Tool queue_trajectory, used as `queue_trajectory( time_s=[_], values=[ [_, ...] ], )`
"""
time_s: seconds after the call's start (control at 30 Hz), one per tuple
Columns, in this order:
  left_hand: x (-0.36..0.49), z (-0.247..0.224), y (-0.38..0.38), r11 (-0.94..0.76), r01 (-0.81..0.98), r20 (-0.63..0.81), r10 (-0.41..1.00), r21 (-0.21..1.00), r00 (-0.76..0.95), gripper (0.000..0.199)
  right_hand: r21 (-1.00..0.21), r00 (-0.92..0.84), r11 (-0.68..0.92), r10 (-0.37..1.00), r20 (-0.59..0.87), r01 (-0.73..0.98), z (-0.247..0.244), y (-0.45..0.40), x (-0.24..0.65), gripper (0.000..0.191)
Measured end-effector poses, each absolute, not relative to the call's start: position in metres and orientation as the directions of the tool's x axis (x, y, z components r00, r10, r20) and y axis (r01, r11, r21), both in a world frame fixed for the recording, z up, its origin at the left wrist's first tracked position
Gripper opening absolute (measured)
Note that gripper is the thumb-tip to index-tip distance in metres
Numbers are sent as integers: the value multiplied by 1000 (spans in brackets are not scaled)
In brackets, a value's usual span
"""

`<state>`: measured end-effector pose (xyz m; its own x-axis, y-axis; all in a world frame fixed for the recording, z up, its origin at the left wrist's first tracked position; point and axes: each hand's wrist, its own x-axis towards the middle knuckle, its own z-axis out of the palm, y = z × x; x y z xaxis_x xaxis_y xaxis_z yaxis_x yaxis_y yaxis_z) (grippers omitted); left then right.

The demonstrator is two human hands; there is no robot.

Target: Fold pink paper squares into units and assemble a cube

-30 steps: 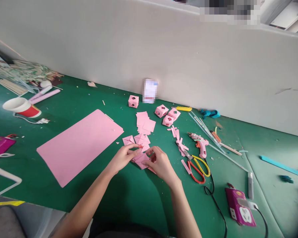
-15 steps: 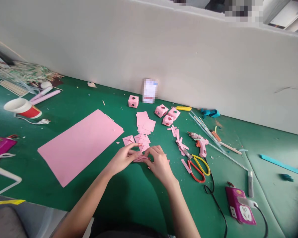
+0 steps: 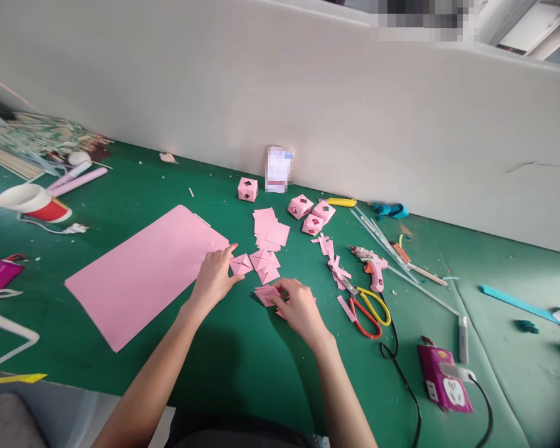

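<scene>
Right hand [image 3: 299,308] pinches pink paper piece [image 3: 263,295], lower centre of frame. Left hand [image 3: 212,275] empty, thumb and forefinger spread beside folded pink square [image 3: 241,265]. Paper likely light, thin, easily creased; probably best held gently by edge.

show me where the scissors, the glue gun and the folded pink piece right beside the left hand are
Scissors [image 3: 351,289]: head view, on the metal blades.
Glue gun [image 3: 376,267]: head view, on its pink body.
Folded pink piece [image 3: 241,265]: head view, on its creased face.
</scene>
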<state>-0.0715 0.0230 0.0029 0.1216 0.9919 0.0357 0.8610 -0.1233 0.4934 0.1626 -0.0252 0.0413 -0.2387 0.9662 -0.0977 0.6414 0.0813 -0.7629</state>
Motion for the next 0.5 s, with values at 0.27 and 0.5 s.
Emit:
queue_trajectory(
  time_s=[0.27, 0.5],
  values=[
    [-67, 0, 19, -92, 771, 48, 996, 630, 80, 75, -765, -244, 97, 966, -81, 636, 44, -23, 162, 9],
    [-55, 23, 7, 68, 491, -153, 979, 869, 136, 59, -899, -173, -14, 980, -100, 438, 40, -23, 156, 9]
  ],
)
